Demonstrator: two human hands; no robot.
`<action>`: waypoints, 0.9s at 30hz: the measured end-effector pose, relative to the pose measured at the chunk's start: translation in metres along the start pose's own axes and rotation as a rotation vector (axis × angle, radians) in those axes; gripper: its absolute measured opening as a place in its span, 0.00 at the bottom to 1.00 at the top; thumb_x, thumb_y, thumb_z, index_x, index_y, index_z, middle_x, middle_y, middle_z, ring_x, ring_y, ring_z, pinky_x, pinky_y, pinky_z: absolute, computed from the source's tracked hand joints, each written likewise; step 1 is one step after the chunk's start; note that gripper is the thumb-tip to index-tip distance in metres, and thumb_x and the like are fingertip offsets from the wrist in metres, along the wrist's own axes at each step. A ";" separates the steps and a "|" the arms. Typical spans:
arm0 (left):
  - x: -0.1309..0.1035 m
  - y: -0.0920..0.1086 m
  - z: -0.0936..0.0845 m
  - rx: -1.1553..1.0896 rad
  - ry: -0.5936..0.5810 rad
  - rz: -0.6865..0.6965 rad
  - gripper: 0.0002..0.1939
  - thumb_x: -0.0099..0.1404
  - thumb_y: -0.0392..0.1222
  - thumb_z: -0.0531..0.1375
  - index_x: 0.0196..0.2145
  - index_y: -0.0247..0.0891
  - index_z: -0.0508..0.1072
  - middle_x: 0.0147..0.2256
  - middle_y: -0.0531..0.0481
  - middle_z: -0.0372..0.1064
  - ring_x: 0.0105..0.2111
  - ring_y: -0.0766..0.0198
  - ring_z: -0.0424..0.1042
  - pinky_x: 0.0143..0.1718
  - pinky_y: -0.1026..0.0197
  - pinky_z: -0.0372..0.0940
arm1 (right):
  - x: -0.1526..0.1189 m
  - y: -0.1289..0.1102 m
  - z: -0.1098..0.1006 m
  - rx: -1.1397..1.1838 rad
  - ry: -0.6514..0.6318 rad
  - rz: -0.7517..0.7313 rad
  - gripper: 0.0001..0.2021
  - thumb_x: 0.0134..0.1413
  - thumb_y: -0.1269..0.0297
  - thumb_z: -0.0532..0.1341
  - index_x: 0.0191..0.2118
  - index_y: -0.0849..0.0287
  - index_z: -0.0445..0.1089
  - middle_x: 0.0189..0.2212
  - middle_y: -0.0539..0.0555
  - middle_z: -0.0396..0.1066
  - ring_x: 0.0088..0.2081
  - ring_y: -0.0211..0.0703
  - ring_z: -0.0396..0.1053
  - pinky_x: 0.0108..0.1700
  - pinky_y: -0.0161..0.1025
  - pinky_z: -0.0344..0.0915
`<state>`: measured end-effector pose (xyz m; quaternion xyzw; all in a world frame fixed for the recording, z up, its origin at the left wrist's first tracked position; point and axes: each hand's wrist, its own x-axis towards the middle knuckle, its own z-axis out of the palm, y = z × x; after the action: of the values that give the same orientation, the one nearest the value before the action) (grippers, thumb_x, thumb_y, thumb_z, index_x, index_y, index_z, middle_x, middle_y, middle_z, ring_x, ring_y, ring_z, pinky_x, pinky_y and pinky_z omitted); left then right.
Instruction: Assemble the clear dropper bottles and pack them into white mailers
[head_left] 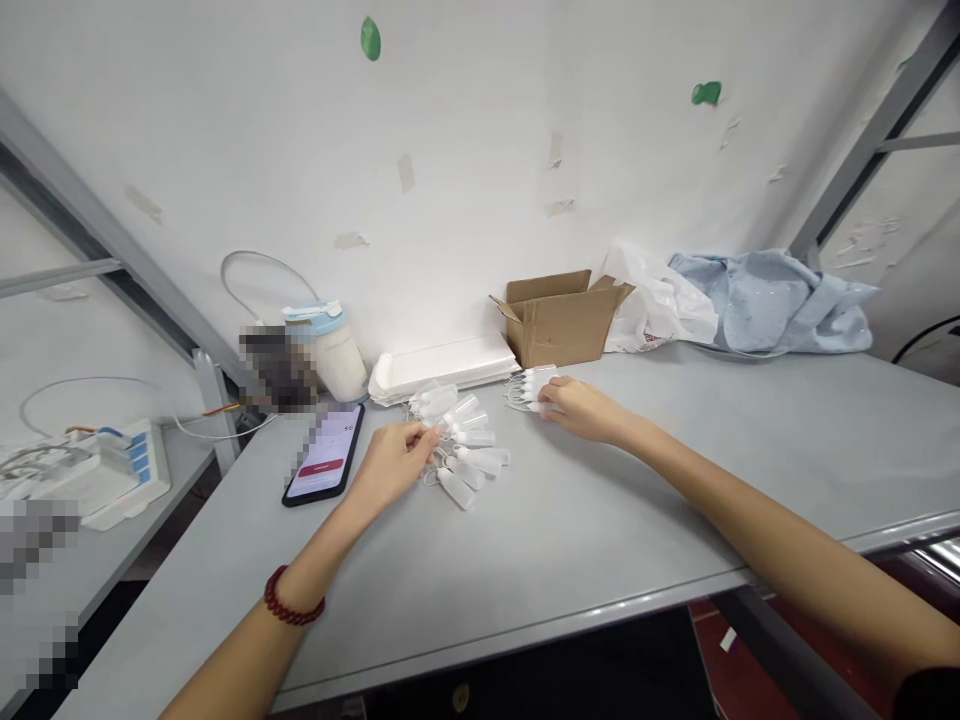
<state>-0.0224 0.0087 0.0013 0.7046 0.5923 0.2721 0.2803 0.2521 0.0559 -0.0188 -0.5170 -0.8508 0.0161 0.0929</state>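
Several small translucent plastic bottles (480, 458) with white caps and thin loops lie fanned out on the grey table. My left hand (394, 462) has its fingertips pinched on one of them at the left side of this pile. Farther right, a second group of small bottles (536, 378) lies in a neat row in front of the cardboard box. My right hand (581, 408) is closed on the bottle at the near end of that row, and its fingers partly cover it.
A phone (324, 455) with a lit screen lies left of my left hand. Behind are a white-blue cup (341, 355), stacked white cartons (450, 365), an open cardboard box (566, 325), a white plastic bag (660, 300) and light-blue cloth (780, 300). A power strip (139, 470) sits far left.
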 end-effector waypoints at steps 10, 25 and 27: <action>-0.010 0.008 0.012 -0.229 -0.074 0.073 0.16 0.61 0.51 0.54 0.33 0.34 0.69 0.22 0.54 0.66 0.17 0.71 0.61 0.23 0.66 0.59 | -0.014 -0.033 -0.015 0.466 0.221 -0.273 0.10 0.58 0.62 0.53 0.40 0.61 0.68 0.33 0.55 0.69 0.34 0.41 0.65 0.36 0.37 0.61; -0.011 0.011 0.014 -0.353 -0.126 0.110 0.13 0.62 0.48 0.54 0.33 0.34 0.69 0.24 0.54 0.65 0.16 0.73 0.59 0.20 0.67 0.56 | -0.023 -0.055 -0.015 0.546 0.201 -0.370 0.07 0.58 0.66 0.53 0.38 0.61 0.68 0.32 0.54 0.69 0.34 0.39 0.64 0.37 0.36 0.61; -0.012 0.013 0.014 -0.357 -0.141 0.129 0.13 0.62 0.47 0.54 0.33 0.34 0.69 0.24 0.54 0.65 0.16 0.73 0.59 0.21 0.67 0.56 | -0.023 -0.056 -0.016 0.546 0.201 -0.366 0.07 0.58 0.67 0.54 0.38 0.61 0.68 0.31 0.54 0.68 0.33 0.39 0.64 0.37 0.36 0.61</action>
<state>-0.0056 -0.0064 -0.0001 0.6975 0.4671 0.3401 0.4238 0.2157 0.0082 0.0004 -0.3110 -0.8803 0.1751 0.3124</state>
